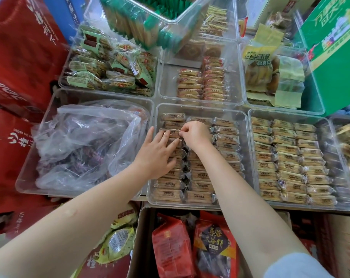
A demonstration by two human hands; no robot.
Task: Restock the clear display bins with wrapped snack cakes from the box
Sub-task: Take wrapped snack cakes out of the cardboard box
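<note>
Head view: in the middle clear bin (242,117), the left hand (156,155) lies flat with straight fingers, steadying the left row of snack cakes (228,140), while the right hand (194,135) pinches one cake's wrapper end, likely straightening it. The box (139,237) sits below the bin.

Left hand (157,151) lies flat across the wrapped snack cakes (226,137) in the centre clear bin (244,125); right hand (194,135) pinches one wrapper.

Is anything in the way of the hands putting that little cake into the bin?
Nothing visible is. Both hands, left and right, are already on the snack cake inside the middle bin, fitting it into its row.
</note>
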